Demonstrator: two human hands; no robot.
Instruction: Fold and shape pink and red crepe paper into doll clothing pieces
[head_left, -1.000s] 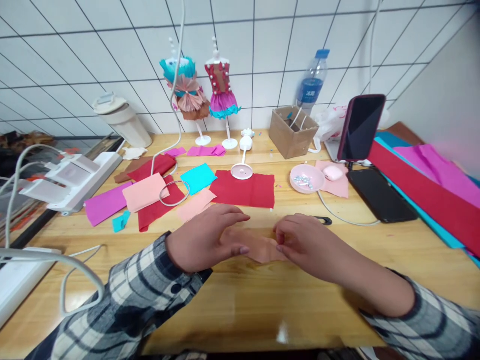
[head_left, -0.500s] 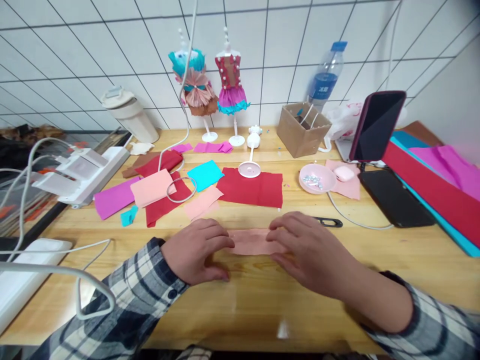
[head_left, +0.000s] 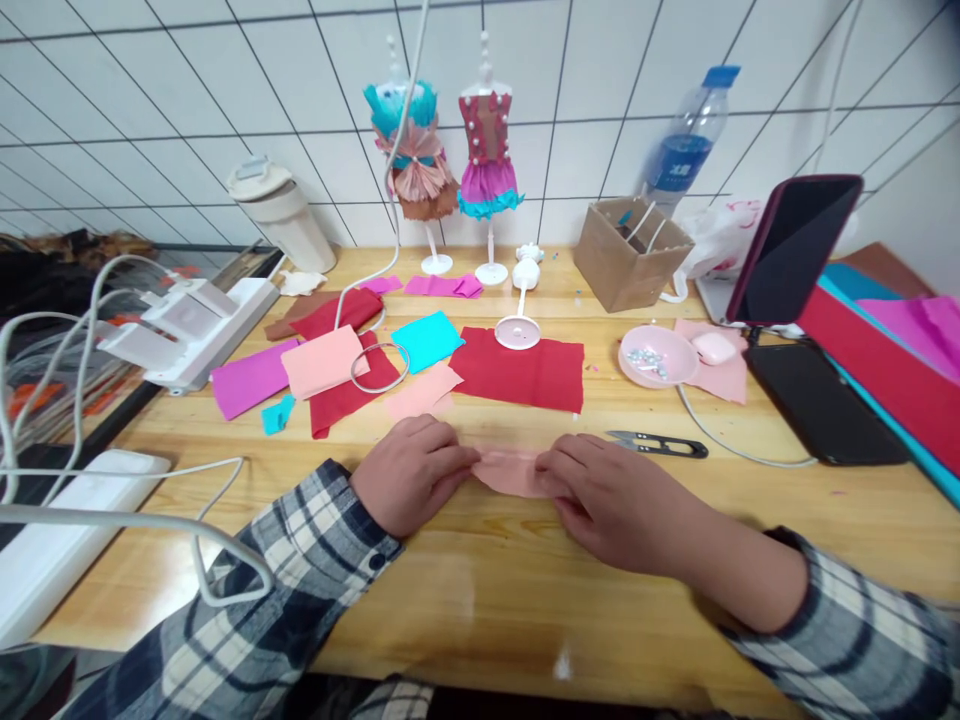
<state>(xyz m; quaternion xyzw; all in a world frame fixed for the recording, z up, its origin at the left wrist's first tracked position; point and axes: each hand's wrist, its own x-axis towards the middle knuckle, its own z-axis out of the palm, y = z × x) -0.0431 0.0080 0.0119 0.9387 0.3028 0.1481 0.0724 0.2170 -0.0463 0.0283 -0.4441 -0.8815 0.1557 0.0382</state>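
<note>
Between my two hands, a strip of pink crepe paper (head_left: 512,473) is held near the table surface, its lower edge bowed. My left hand (head_left: 415,474) pinches its left end between thumb and fingers. At the other end, my right hand (head_left: 611,495) is closed on the paper, with the fingertips partly hidden. Black thread snips (head_left: 664,444) lie just beyond my right hand. A red paper sheet (head_left: 517,375) lies flat beyond the strip, with a paler pink piece (head_left: 424,391) at its left.
Two small dress forms (head_left: 490,165) in paper outfits stand by the tiled wall. A pink bowl of beads (head_left: 658,372), a cardboard box (head_left: 626,270) and a phone (head_left: 799,250) are at right. White cables (head_left: 225,550) and a power strip (head_left: 217,340) occupy the left.
My left fingers have closed on the strip's left end, and my right hand has gripped its right end. The strip now bends. The whole view has shifted slightly.
</note>
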